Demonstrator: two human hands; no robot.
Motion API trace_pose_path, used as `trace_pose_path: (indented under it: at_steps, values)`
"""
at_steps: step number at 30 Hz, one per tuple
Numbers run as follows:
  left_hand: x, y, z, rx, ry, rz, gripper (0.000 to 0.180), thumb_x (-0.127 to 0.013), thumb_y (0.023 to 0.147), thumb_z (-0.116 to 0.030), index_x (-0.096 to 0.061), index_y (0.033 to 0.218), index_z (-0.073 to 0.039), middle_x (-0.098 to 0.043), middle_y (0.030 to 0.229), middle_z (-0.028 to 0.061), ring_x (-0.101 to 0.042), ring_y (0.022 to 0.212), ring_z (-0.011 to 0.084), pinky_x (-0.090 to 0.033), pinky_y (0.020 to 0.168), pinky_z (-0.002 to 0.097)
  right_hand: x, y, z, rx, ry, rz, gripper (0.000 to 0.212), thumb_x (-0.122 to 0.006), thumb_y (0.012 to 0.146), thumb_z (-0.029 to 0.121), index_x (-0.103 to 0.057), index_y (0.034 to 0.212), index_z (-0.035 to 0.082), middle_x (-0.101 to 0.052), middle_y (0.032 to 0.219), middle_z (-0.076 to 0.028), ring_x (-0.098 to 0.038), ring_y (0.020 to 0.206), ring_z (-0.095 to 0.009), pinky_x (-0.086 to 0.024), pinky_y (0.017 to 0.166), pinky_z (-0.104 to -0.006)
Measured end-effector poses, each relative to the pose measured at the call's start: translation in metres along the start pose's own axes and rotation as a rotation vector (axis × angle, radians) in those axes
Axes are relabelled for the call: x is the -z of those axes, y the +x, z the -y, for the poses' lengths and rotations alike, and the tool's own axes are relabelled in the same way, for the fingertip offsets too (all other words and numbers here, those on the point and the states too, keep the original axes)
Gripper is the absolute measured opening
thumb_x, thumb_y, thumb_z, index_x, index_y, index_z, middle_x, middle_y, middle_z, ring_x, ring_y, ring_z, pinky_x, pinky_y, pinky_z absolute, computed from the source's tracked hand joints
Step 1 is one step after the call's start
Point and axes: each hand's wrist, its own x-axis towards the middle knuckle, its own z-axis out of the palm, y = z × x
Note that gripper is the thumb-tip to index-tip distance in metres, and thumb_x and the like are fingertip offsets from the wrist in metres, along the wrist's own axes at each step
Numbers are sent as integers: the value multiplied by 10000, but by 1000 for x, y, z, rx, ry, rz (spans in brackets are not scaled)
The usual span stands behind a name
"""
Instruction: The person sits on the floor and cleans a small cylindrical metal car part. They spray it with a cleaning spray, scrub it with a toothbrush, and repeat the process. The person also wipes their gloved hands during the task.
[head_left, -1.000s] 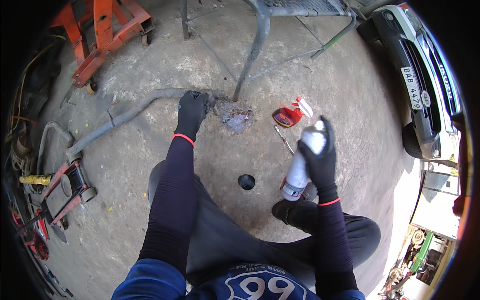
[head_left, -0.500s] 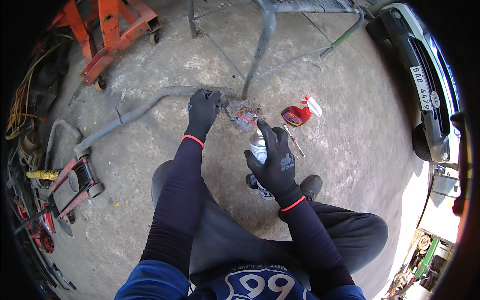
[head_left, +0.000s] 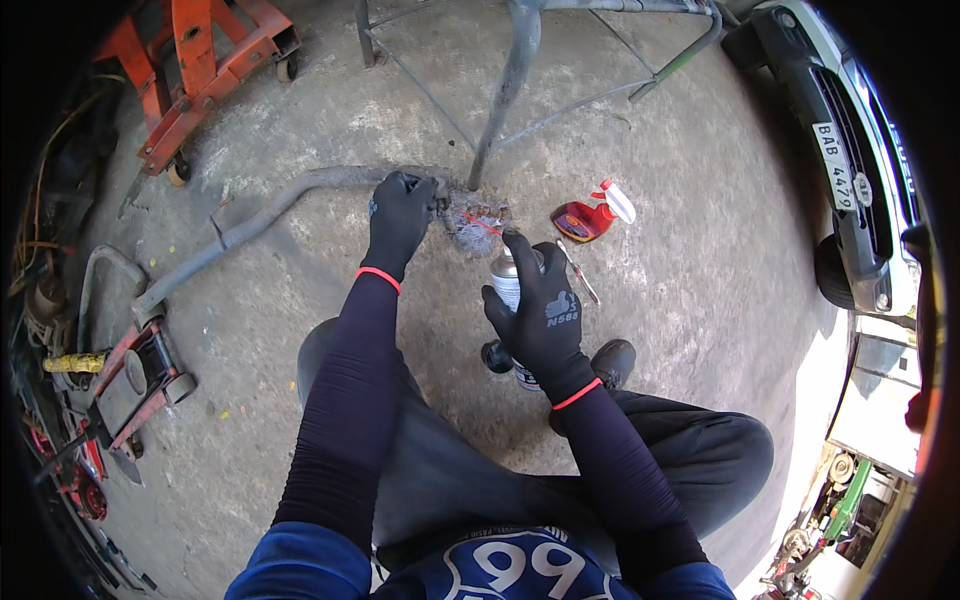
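My left hand (head_left: 400, 225), in a black glove, is closed around a small dark, grimy metal part (head_left: 440, 193); the fingers hide much of it. In my gloved right hand (head_left: 543, 308) is a spray can (head_left: 506, 288), upright, with my index finger on its nozzle. From the nozzle a thin red straw (head_left: 480, 223) points left toward the dark part. Below the straw lies a dark, wet-looking stain (head_left: 476, 236) on the concrete. Just right of it, a red spray bottle (head_left: 583, 221) with a white trigger head lies on its side, and a slim toothbrush-like brush (head_left: 579, 273) rests nearby.
A long grey handle (head_left: 255, 222) runs along the floor from a red trolley jack (head_left: 130, 385) at left. An orange wheeled frame (head_left: 215, 85) stands far left, a grey metal stand (head_left: 515, 85) ahead. A car's front (head_left: 840, 150) is at far right.
The whole view has shifted a little, so everything sits slightly further left and up. Both hands keep their grips, and the straw still points toward the dark part.
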Motion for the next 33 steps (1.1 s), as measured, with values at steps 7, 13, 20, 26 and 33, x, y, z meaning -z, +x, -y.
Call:
trace_pose_path:
  at_steps: [7,13,20,26,33]
  values:
    - [-7,2,0,-22,53,20,209,-697,992,-193,-661,936,5,-680,755,57,-567,587,87,-446,518,277,-3,0,1,-109,-35,83,690,-728,887,302,-462,1512,183,-518,1294,-275,-655,1079,-438,-566,849,-524]
    - [-11,4,-2,48,0,14,215,-707,950,-179,-701,873,22,-713,736,92,-643,651,133,-499,633,327,0,-2,2,-141,-27,134,708,-736,886,281,-444,1522,176,-513,1312,-282,-642,1113,-442,-565,866,-523]
    - [-11,4,-1,35,-164,143,95,-669,977,-70,-693,960,20,-689,800,40,-611,704,96,-490,650,281,3,-9,3,-144,-30,82,729,-762,857,253,-457,1516,181,-534,1255,-266,-650,1075,-441,-572,839,-511]
    - [-7,8,-4,44,-62,151,119,-638,995,-75,-690,960,25,-696,817,38,-616,715,95,-501,664,284,12,-14,8,-169,-26,20,739,-765,853,257,-450,1517,180,-530,1247,-266,-653,1070,-440,-576,842,-501]
    - [2,-6,-17,41,-54,155,125,-638,1008,-98,-691,976,11,-721,848,58,-630,709,106,-511,675,279,27,-9,-15,-128,18,107,731,-759,859,275,-446,1510,161,-550,1195,-261,-663,1024,-427,-571,826,-500]
